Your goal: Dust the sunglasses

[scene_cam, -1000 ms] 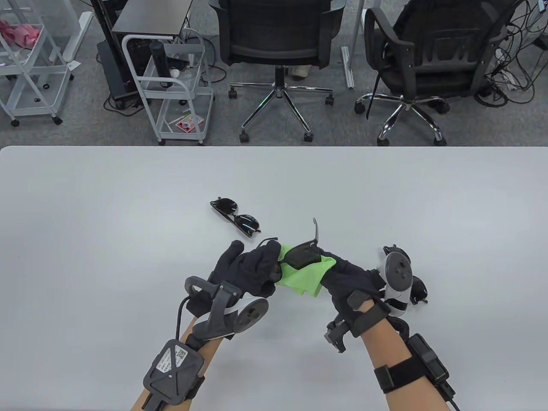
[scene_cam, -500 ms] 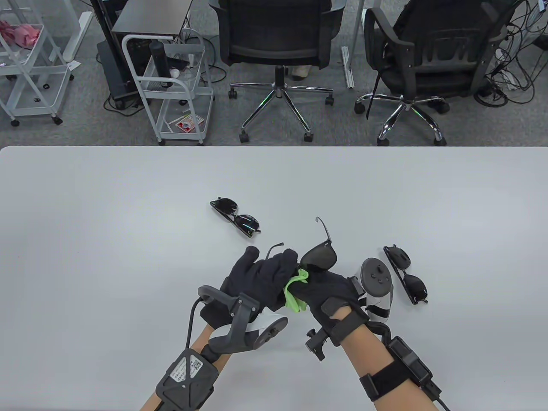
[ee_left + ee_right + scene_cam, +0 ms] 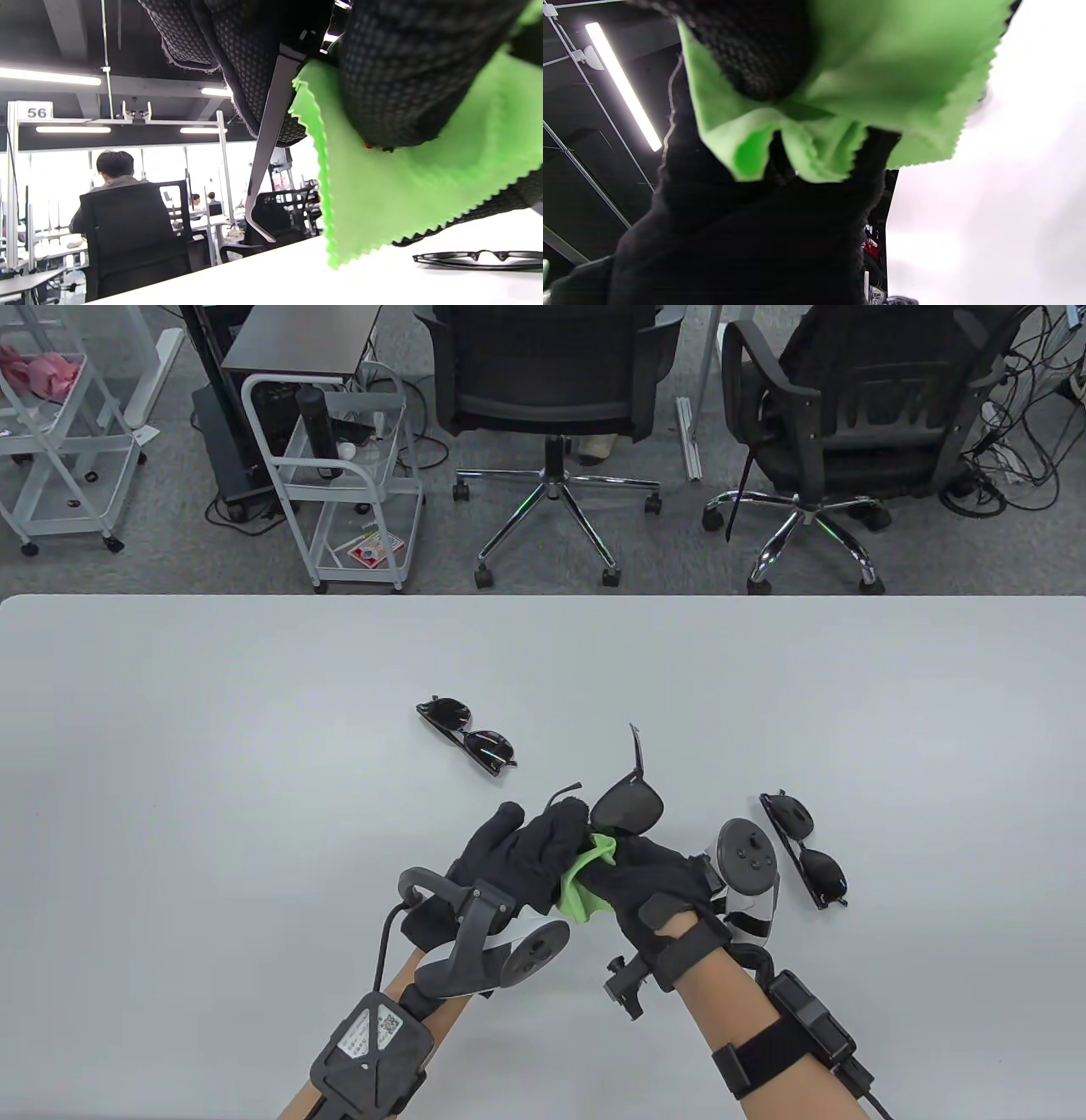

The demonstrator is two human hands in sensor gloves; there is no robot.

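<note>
— Since the sunglasses (image 3: 626, 802) are light and thin-armed, where would you take hold?

— By the frame edge, I judge; lenses smudge and arms bend. The left hand (image 3: 517, 857) has its grip clamped on the frame's left side, above the table (image 3: 170, 729).

— And the cloth (image 3: 584, 882)?

— Soft, slack. It sits between the hands, the right hand (image 3: 653, 878) pinching it just under the exposed lens, which rises beyond both grips.

Two black office chairs (image 3: 550, 381) and white carts (image 3: 339, 475) on grey carpet.
</note>
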